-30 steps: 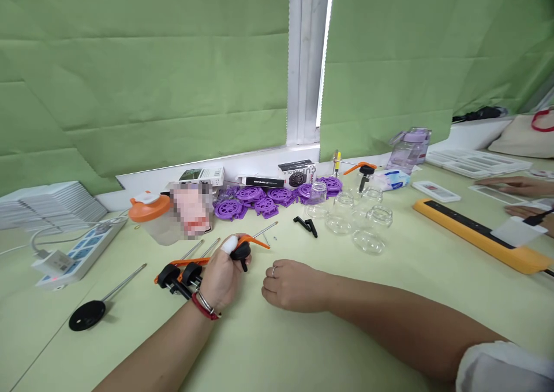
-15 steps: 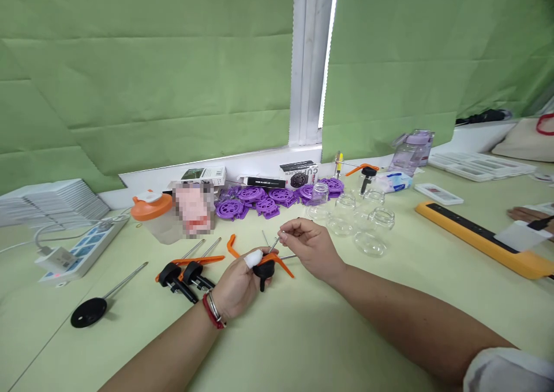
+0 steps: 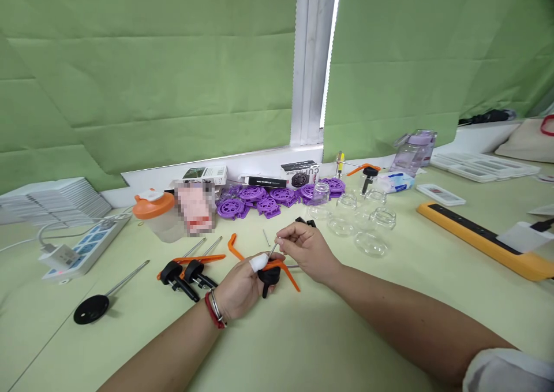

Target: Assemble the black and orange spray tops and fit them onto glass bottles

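My left hand [image 3: 240, 286], thumb wrapped in white tape, grips a small black and orange lever part [image 3: 273, 272] just above the table. My right hand [image 3: 306, 250] pinches a thin metal pin [image 3: 272, 249] by its upper end, the lower end touching the top of that part. Two similar assembled black and orange parts [image 3: 187, 269] with metal rods lie to the left of my left hand. A loose orange lever [image 3: 234, 246] and a loose pin [image 3: 265, 237] lie on the table just beyond my hands.
Several purple wheels [image 3: 259, 198], clear glass jars [image 3: 362, 224], small boxes and an orange-lidded container [image 3: 156, 214] stand along the back. A black disc on a rod [image 3: 93, 308] and a power strip [image 3: 82, 246] lie left. A yellow bar [image 3: 485, 234] lies right.
My left hand carried the lever part rightward away from the other two. My right hand lifted off the table, took a metal pin and brought it down onto the part.
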Demonstrator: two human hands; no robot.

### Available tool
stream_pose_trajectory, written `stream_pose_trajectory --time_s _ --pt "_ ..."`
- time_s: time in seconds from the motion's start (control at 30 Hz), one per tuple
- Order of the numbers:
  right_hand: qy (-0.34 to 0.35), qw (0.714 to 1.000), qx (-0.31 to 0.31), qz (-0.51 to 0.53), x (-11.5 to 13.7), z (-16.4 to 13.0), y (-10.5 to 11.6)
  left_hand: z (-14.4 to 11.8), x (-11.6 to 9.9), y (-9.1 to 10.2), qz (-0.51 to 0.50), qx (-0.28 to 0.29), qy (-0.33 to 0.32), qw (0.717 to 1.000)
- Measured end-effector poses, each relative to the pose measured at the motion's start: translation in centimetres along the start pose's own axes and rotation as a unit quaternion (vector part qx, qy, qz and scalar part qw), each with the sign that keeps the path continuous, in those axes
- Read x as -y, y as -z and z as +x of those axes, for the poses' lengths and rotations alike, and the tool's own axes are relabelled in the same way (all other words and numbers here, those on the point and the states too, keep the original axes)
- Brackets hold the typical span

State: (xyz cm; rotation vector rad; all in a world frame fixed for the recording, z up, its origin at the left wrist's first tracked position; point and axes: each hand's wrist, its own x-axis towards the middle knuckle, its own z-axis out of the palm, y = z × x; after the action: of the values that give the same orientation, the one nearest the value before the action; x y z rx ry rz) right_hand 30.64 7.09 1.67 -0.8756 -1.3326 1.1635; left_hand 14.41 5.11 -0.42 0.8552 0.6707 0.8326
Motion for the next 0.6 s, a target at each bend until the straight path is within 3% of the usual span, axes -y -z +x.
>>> stream_pose_trajectory --time_s 0.27,0.43,0.6 --pt "-0.028 0.999 0.015 0.015 -0.2 0.1 0.1 0.0 -0.2 -0.2 0.005 0.008 0.007 1.000" --pt "-0.069 0.993 0.100 0.001 -1.3 -0.3 0.1 0.1 0.2 -0.2 -0.004 0.013 0.003 1.000" --pt "0.043 0.975 0.150 -0.160 -1.2 -0.8 0.3 0.2 0.1 -0.1 -0.024 -0.013 -0.008 1.000"
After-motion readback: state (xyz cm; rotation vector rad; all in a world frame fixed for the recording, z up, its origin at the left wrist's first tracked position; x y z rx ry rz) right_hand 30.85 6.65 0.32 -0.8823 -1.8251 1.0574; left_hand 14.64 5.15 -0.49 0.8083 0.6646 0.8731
